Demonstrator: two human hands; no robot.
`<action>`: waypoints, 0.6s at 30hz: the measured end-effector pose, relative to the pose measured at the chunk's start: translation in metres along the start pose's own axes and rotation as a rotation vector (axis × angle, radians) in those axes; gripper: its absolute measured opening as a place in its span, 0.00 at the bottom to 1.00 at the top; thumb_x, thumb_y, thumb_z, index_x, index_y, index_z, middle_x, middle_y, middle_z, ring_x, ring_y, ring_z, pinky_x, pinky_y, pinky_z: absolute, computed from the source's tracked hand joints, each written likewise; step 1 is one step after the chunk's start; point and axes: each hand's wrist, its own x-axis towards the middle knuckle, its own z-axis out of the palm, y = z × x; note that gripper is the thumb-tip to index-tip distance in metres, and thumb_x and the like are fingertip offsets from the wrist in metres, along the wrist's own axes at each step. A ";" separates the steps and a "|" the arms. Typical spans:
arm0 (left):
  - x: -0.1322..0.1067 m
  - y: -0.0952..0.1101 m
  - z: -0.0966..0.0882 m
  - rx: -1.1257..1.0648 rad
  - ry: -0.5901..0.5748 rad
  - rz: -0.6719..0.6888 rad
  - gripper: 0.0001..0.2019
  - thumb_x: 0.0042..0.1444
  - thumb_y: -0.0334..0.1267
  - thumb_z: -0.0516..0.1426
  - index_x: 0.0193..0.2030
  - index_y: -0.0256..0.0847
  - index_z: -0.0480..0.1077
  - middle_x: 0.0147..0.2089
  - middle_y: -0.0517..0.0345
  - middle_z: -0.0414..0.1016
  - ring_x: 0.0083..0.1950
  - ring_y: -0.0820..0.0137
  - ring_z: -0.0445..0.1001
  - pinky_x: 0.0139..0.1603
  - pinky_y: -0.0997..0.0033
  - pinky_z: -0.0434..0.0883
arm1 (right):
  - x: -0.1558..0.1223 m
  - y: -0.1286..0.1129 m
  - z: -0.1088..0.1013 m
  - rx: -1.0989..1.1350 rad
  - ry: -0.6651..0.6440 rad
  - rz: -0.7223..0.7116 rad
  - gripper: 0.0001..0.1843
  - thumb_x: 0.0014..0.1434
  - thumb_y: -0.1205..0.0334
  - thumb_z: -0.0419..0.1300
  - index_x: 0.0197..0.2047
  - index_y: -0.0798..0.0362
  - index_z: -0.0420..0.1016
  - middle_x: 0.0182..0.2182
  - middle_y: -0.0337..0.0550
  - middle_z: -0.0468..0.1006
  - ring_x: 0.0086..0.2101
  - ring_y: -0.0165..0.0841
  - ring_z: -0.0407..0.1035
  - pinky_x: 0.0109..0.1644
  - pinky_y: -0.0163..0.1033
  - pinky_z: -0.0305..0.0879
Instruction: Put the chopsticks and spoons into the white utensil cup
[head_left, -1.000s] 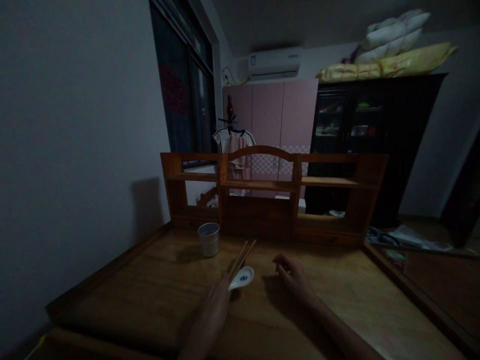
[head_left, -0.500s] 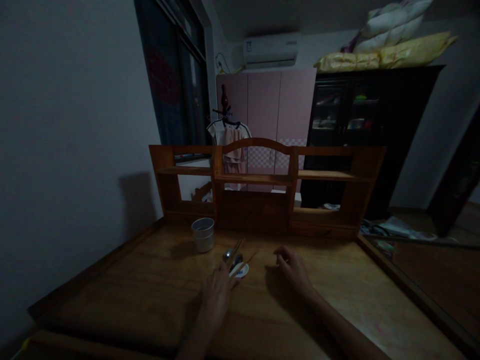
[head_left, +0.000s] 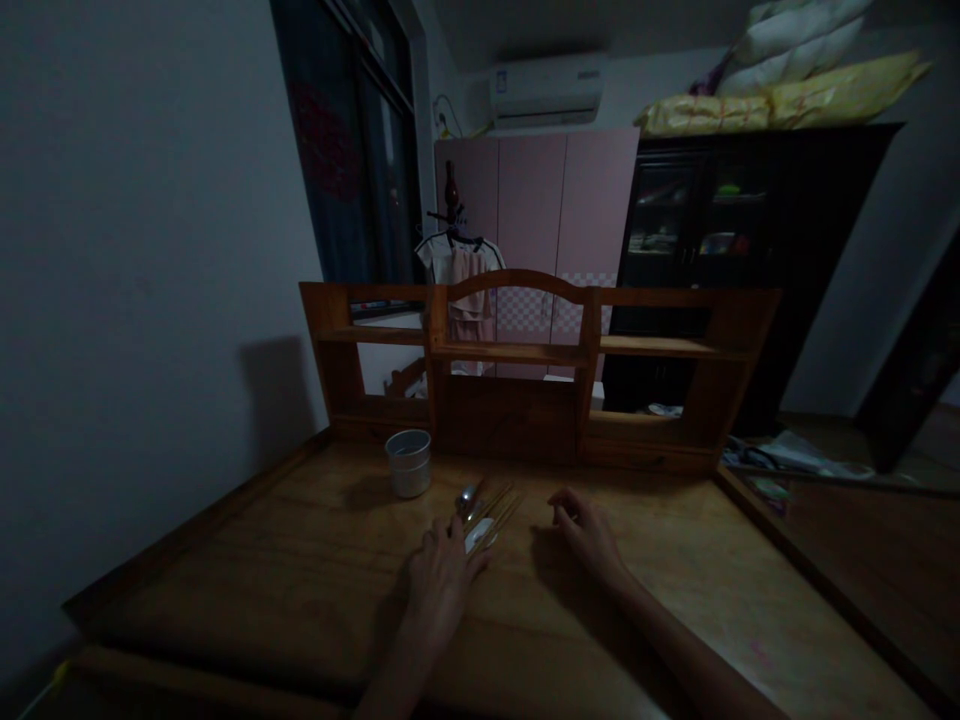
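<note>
My left hand (head_left: 441, 568) is closed around the near ends of several wooden chopsticks (head_left: 501, 502), which point away and to the right, low over the table. Just beyond its fingers, a shiny metal spoon (head_left: 465, 497) and a white spoon (head_left: 478, 534) lie among the chopsticks; whether the hand grips these too, I cannot tell. My right hand (head_left: 586, 535) rests on the tabletop to the right of them, fingers curled in, with nothing visible in it. A grey metal cup (head_left: 409, 466) stands upright, apart from both hands, beyond and left of the left hand.
The wooden table (head_left: 300, 560) has a raised edge along its right side. A wooden shelf unit (head_left: 510, 420) stands across its back. The wall (head_left: 150, 300) closes in on the left. Behind are pink wardrobe doors (head_left: 529, 200) and a dark cabinet (head_left: 795, 220).
The chopsticks and spoons have shifted slightly right and the chopsticks have turned, now lying closer to parallel. My left hand has moved a little with them. My right hand has stayed put.
</note>
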 end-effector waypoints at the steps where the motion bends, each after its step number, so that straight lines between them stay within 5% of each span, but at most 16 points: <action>1: -0.001 0.000 -0.001 0.000 -0.012 -0.004 0.24 0.56 0.54 0.55 0.50 0.36 0.70 0.46 0.42 0.70 0.45 0.55 0.73 0.38 0.65 0.71 | 0.000 0.000 0.000 0.000 0.000 -0.002 0.12 0.58 0.62 0.50 0.38 0.53 0.73 0.29 0.40 0.75 0.30 0.35 0.69 0.34 0.36 0.63; 12: -0.009 -0.008 -0.031 -0.029 -0.172 0.077 0.20 0.58 0.54 0.52 0.37 0.39 0.76 0.41 0.43 0.76 0.44 0.55 0.74 0.41 0.62 0.69 | 0.000 -0.001 0.000 -0.020 0.007 -0.004 0.11 0.56 0.64 0.51 0.38 0.53 0.74 0.30 0.41 0.75 0.32 0.35 0.69 0.36 0.37 0.63; 18: -0.002 -0.031 -0.037 -0.140 -0.082 0.094 0.16 0.61 0.47 0.50 0.37 0.40 0.74 0.38 0.47 0.75 0.43 0.58 0.74 0.41 0.63 0.67 | -0.001 0.000 0.001 -0.016 -0.001 -0.001 0.11 0.56 0.63 0.51 0.37 0.52 0.74 0.30 0.42 0.75 0.32 0.36 0.69 0.36 0.37 0.63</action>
